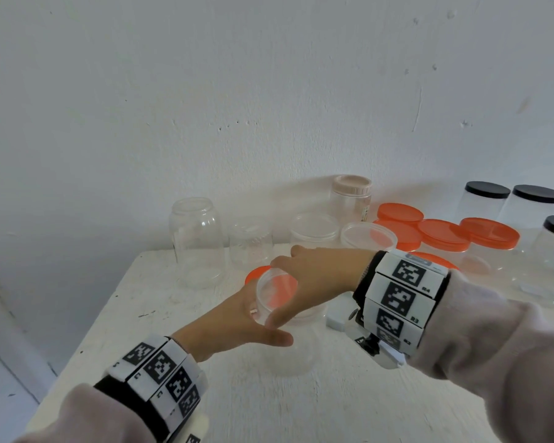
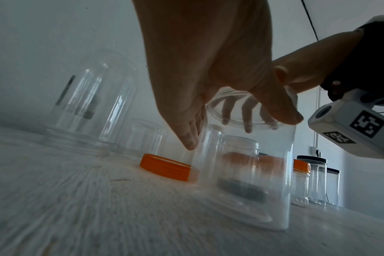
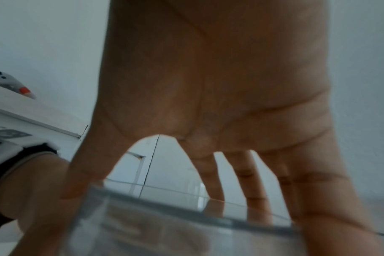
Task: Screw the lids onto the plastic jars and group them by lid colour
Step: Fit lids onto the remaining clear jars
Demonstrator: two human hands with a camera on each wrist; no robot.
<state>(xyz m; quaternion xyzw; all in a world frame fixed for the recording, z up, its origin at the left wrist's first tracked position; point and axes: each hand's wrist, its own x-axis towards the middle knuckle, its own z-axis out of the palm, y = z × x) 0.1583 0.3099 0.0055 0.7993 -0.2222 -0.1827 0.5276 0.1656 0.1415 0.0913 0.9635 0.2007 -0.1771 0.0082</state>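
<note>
While the clear open jar (image 1: 288, 314) stands lidless on the white table (image 1: 333, 404), its rim is pinched from above by the right hand (image 1: 317, 276), thumb on the near side and fingers on the far side. The left hand (image 1: 234, 324) is laid beside the jar's wall with fingers straight; real contact cannot be told. Slipping or tipping is judged likely, since the smooth, thin, transparent plastic cylinder gives little friction and is held high. An orange screw lid (image 2: 167, 169), flat and ribbed, lies just behind it. Black-lidded jars (image 1: 486, 199) are grouped far right.
</note>
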